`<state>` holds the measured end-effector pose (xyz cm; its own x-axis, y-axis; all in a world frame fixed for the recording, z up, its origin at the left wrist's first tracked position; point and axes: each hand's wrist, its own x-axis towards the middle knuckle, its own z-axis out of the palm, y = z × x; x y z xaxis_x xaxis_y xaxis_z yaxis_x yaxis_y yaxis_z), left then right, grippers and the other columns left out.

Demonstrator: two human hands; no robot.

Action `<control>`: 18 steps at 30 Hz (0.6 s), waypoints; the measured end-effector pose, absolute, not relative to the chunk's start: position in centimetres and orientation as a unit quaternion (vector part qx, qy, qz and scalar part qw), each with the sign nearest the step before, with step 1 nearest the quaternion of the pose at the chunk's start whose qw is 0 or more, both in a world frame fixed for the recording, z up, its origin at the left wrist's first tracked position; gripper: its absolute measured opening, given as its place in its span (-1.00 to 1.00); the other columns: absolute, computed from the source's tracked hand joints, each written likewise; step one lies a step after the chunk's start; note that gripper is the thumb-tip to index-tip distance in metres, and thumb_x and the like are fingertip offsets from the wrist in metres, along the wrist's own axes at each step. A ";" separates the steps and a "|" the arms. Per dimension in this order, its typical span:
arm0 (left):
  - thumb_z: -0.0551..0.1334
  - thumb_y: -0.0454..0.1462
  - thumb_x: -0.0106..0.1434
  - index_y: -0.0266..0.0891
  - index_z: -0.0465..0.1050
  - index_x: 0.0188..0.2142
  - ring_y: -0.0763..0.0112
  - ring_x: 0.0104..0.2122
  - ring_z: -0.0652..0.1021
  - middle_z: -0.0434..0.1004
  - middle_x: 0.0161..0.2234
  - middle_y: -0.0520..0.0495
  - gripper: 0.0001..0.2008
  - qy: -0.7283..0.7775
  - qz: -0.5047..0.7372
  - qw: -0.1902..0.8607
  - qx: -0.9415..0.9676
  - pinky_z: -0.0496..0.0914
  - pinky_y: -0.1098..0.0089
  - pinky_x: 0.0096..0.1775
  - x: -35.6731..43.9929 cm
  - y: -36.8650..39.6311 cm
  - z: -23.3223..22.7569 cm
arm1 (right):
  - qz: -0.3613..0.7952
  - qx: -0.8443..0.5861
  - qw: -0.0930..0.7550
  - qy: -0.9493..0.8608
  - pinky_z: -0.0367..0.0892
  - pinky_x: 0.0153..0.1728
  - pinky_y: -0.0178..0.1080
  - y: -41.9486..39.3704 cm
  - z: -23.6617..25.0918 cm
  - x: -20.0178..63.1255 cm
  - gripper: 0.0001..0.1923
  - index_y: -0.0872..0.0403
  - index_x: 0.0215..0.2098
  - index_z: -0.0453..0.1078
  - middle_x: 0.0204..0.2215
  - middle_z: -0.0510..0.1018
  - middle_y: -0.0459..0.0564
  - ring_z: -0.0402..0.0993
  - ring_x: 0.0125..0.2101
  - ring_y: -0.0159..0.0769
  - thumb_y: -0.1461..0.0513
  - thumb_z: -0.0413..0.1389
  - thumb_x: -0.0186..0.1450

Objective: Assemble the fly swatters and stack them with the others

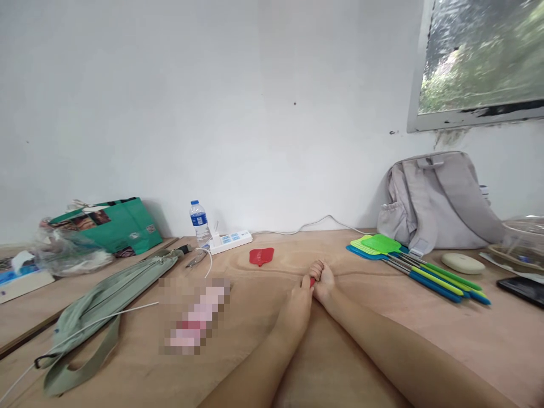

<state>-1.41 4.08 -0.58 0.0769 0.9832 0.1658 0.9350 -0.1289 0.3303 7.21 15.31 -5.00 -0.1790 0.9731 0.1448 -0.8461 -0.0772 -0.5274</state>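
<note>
Above the middle of the table, my left hand [301, 292] is closed round a short red handle [312, 281], only a bit of which shows. My right hand [325, 281] touches the left one, its fingers curled over the same red piece. What lies inside the two fists is hidden. A red fly swatter head [261, 256] lies flat on the wood, left of and beyond my hands, apart from them. To the right rests a fanned stack of several fly swatters [419, 266] with green, yellow and blue heads, metal rods and coloured grips.
On the wooden table [238, 362] stand a water bottle [199, 221] and a power strip [230, 242]. A green-grey strap bag [106, 294], a teal bag [119, 226] and a blurred pink item [198, 317] are left. At right are a grey backpack [442, 198], a white case [462, 263] and a phone [525, 289].
</note>
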 end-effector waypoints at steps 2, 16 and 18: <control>-0.12 -0.19 0.28 -0.22 0.27 -0.15 0.26 -0.36 0.50 0.45 -0.34 -0.16 -0.72 0.651 0.174 0.058 0.737 0.26 0.43 -0.44 -1.7 4.5 -0.7 | 0.709 -0.134 0.646 -0.248 -0.11 -0.83 -0.49 15.3 -4.7 7.2 -0.57 0.07 -0.68 -0.30 -0.85 -0.15 -0.30 -0.22 -0.83 -0.57 0.20 -0.14 0.22; -0.14 -0.21 0.27 -0.26 0.25 -0.19 0.26 -0.20 0.40 0.39 -0.22 -0.18 -0.73 0.607 0.229 -0.045 0.760 0.21 0.33 -0.21 -4.4 8.2 -0.6 | 0.679 -0.281 0.599 -0.316 0.23 -0.60 -0.39 13.3 -3.8 3.1 -0.87 0.04 -0.51 0.13 -0.69 0.36 -0.26 0.36 -0.61 -0.43 0.28 0.06 0.05; -0.13 -0.19 0.27 -0.26 0.28 -0.27 0.25 -0.20 0.38 0.39 -0.25 -0.17 -0.72 0.609 0.231 -0.088 0.753 0.19 0.29 -0.16 -5.2 9.0 -0.5 | 0.674 -0.301 0.594 -0.321 0.24 -0.61 -0.37 13.4 -3.6 3.8 -0.85 0.03 -0.48 0.09 -0.68 0.38 -0.24 0.38 -0.61 -0.42 0.26 0.05 0.08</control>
